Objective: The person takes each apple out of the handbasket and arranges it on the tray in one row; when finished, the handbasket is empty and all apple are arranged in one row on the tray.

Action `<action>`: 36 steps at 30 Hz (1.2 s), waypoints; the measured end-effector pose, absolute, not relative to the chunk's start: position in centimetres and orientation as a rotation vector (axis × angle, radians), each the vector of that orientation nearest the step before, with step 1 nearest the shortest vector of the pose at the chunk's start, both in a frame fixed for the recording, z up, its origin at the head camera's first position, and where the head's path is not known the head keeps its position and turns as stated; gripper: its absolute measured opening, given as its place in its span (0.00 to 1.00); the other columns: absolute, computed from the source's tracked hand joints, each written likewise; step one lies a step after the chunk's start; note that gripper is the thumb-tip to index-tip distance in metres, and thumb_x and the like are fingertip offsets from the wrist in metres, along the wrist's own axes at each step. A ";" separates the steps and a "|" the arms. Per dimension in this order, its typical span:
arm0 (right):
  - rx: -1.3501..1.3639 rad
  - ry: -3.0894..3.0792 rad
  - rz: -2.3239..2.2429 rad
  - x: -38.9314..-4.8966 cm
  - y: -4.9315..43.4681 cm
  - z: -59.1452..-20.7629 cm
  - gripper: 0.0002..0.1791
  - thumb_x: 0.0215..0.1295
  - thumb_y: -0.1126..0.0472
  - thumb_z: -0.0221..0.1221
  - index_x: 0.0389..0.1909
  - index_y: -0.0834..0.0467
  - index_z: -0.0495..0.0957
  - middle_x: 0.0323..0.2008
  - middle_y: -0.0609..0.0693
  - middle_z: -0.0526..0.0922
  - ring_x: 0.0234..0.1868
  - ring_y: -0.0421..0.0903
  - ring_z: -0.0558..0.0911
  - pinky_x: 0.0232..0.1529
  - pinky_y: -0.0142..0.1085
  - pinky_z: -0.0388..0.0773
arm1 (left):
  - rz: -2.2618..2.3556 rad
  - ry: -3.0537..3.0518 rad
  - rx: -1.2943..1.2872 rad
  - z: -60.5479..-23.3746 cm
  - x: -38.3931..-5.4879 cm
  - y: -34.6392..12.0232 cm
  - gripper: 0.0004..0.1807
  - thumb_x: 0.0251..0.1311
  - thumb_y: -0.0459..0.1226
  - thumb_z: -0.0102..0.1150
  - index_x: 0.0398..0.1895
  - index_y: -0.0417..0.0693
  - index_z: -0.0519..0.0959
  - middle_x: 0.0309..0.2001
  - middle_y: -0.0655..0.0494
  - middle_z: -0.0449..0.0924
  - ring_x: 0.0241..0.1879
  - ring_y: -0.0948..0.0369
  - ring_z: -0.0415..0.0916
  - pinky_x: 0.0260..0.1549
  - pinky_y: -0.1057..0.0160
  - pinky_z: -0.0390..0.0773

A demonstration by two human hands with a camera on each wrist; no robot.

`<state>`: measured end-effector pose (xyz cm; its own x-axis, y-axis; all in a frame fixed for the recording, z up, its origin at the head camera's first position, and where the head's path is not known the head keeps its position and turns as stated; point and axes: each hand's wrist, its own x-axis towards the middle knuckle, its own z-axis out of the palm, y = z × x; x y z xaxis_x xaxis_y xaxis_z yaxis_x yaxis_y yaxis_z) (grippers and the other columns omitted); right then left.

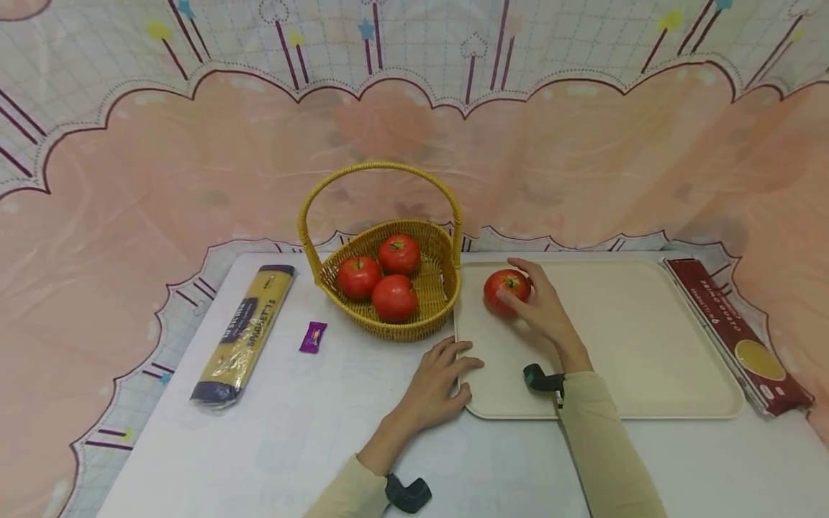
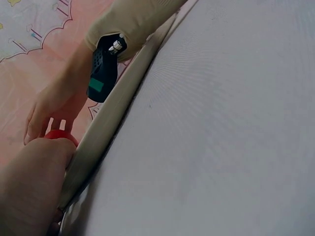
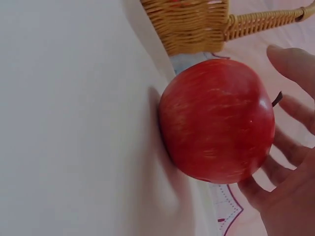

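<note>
A red apple (image 1: 497, 283) with a short dark stem sits on the left part of a cream tray (image 1: 635, 338). My right hand (image 1: 540, 306) is around it with fingers spread; in the right wrist view, the apple (image 3: 216, 123) touches the tray and the right hand's fingers (image 3: 290, 147) lie loosely beside and behind it. At the tray's left rim rests my left hand (image 1: 437, 385), its fingers spread over the edge. The left wrist view shows part of the left hand (image 2: 34, 177) near the tray's side, hiding most of the apple (image 2: 61, 134).
A yellow wicker basket (image 1: 430, 327) with a tall handle holds three red apples behind the left hand. A purple wrapped candy (image 1: 314, 337) and a spaghetti pack (image 1: 249, 334) lie to the left. Along the tray's right side lies a dark red packet (image 1: 732, 331).
</note>
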<state>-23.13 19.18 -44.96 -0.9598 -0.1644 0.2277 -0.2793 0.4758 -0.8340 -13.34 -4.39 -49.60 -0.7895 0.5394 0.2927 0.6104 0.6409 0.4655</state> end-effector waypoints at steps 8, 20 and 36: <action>0.500 -2.474 1.444 -23.1 18.6 -43.7 0.26 0.59 0.64 0.61 0.60 0.60 0.69 0.59 0.59 0.71 0.62 0.58 0.68 0.64 0.57 0.59 | -0.842 -2.727 -0.953 -49.6 -13.4 -4.3 0.21 0.54 0.38 0.51 0.53 0.62 0.75 0.64 0.56 0.67 0.68 0.51 0.57 0.61 0.47 0.63; 0.668 -2.423 1.426 -21.4 16.2 -40.0 0.18 0.62 0.71 0.56 0.54 0.67 0.72 0.51 0.61 0.77 0.48 0.56 0.77 0.53 0.49 0.72 | -0.834 -2.722 -0.956 -49.8 -13.4 -4.3 0.20 0.54 0.39 0.52 0.52 0.62 0.76 0.63 0.56 0.67 0.68 0.51 0.57 0.61 0.47 0.63; 0.832 -2.440 1.363 -23.7 14.0 -41.8 0.17 0.60 0.67 0.60 0.52 0.62 0.75 0.52 0.58 0.78 0.53 0.55 0.75 0.57 0.53 0.69 | -0.817 -2.721 -0.960 -49.7 -13.3 -4.3 0.20 0.54 0.38 0.51 0.52 0.62 0.76 0.63 0.57 0.67 0.68 0.51 0.58 0.62 0.47 0.63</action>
